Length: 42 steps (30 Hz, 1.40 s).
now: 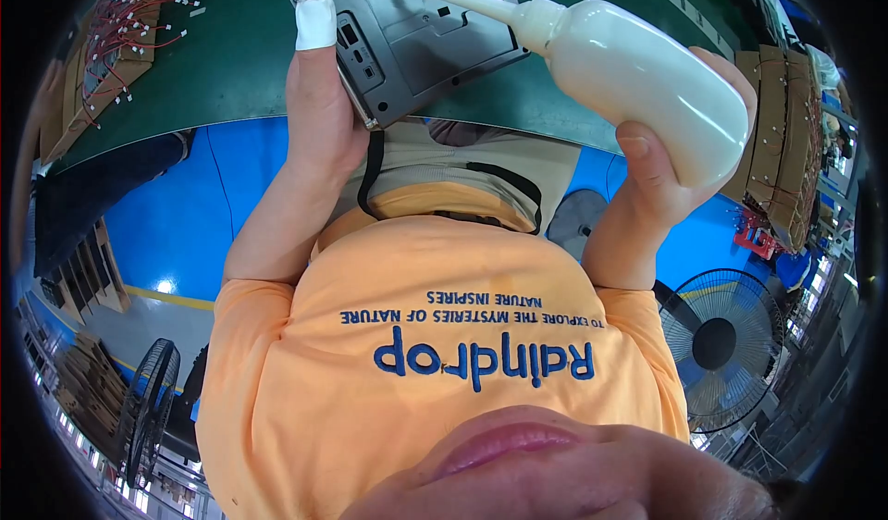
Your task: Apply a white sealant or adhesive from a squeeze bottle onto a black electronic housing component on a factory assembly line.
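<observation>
A: Start close in. What does each hand have?

B: The right hand (661,173) is wrapped around a white squeeze bottle (647,71), thumb pressed against its side, the other fingers hidden behind the body. The left hand (319,104) grips a grey device (416,34) by its left edge, with the thumb laid up along that edge. The thumb tip wears a white wrap (315,22).

A: Where is the device?

B: Over the near edge of the green bench (240,48), held up in the left hand. Whether it rests on the bench I cannot tell. Its back panel faces the camera, with small ports along the left side.

A: And the bottle relative to it?

B: Tilted, with its long tapered nozzle (467,4) reaching left over the panel. The tip sits at the panel's upper middle and seems to touch it, though I cannot be sure.

A: Anything else on the bench?

B: Toward the far left corner lies a cardboard tray (102,67) of red wires with white plugs. Along the right edge stand stacked cardboard pieces (786,141).

A: Beyond the bench?

B: A blue floor (194,215) and a fan (717,344) at the right.
</observation>
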Available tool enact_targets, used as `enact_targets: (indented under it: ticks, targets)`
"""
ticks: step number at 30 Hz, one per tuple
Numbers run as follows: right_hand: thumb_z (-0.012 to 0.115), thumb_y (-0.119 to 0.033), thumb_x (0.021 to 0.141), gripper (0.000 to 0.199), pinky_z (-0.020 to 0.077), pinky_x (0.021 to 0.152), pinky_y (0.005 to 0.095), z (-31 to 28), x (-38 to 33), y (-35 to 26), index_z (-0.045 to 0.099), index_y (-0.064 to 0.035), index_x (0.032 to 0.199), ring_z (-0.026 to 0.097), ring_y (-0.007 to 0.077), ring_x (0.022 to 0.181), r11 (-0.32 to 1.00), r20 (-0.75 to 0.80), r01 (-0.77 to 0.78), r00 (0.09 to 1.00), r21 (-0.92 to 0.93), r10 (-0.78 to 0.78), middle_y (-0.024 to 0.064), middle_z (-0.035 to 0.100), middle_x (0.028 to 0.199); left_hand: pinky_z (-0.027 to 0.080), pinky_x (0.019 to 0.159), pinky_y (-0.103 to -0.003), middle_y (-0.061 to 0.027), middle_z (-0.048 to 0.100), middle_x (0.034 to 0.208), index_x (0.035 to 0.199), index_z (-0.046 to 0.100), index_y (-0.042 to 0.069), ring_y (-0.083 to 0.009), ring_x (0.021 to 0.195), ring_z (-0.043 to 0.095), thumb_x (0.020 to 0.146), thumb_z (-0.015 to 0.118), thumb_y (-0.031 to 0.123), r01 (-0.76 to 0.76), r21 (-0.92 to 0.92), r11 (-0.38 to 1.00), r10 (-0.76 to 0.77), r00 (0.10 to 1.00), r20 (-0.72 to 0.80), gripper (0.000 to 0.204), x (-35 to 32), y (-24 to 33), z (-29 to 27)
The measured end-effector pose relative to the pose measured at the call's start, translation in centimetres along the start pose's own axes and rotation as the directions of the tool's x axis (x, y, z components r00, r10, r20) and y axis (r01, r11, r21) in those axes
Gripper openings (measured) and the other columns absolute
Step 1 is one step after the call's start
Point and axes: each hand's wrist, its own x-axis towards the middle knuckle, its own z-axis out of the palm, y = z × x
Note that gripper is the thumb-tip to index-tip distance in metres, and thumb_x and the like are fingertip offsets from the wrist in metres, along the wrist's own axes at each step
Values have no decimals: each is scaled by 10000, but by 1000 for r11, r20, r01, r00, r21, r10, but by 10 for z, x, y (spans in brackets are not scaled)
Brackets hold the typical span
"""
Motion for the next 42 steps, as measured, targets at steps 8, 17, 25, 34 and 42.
enact_targets:
  ticks: [8, 17, 25, 34, 42]
  targets:
    - [908, -178, 565, 725, 521, 785, 274, -2, -5, 1, 489, -28, 1138, 619, 180, 909, 994, 27, 52, 998, -100, -49, 94, 611, 1044, 532, 859, -337, -76, 611, 1157, 1254, 479, 53, -179, 1023, 628, 959, 481, 505, -11, 5, 1000, 11, 1000, -25, 540, 0, -1, 1]
    - [901, -118, 584, 720, 538, 816, 309, 4, -9, 2, 462, -8, 1144, 650, 230, 948, 992, 50, 83, 996, -91, -79, 131, 621, 1024, 536, 853, -335, -78, 617, 1147, 1252, 486, 54, -181, 1014, 634, 960, 472, 508, 21, -3, 1000, -21, 998, -58, 540, -1, 1, 3]
    - [895, -73, 612, 715, 561, 805, 347, 19, -14, 17, 438, 20, 1154, 672, 307, 972, 966, 153, 258, 955, -5, -254, 193, 636, 1011, 534, 877, -350, -97, 619, 1164, 1255, 507, 40, -195, 1035, 635, 966, 413, 544, 106, -3, 994, -106, 994, -41, 588, -1, 4, 8]
    - [899, -145, 624, 712, 546, 827, 332, 11, -17, 18, 427, -20, 1143, 667, 287, 973, 938, 328, 332, 901, -104, -282, 224, 657, 1034, 509, 940, -427, -115, 580, 1250, 1323, 463, 100, -260, 1107, 607, 933, 383, 628, 149, 35, 988, -147, 988, -41, 661, 1, 1, 8]
    - [901, -138, 621, 719, 543, 814, 318, 9, -17, 17, 427, -22, 1148, 670, 279, 963, 948, 346, 303, 903, -91, -255, 242, 652, 1049, 518, 926, -461, -133, 588, 1236, 1316, 469, 89, -271, 1099, 613, 932, 365, 638, 158, 38, 987, -156, 986, -50, 678, 4, -1, 7]
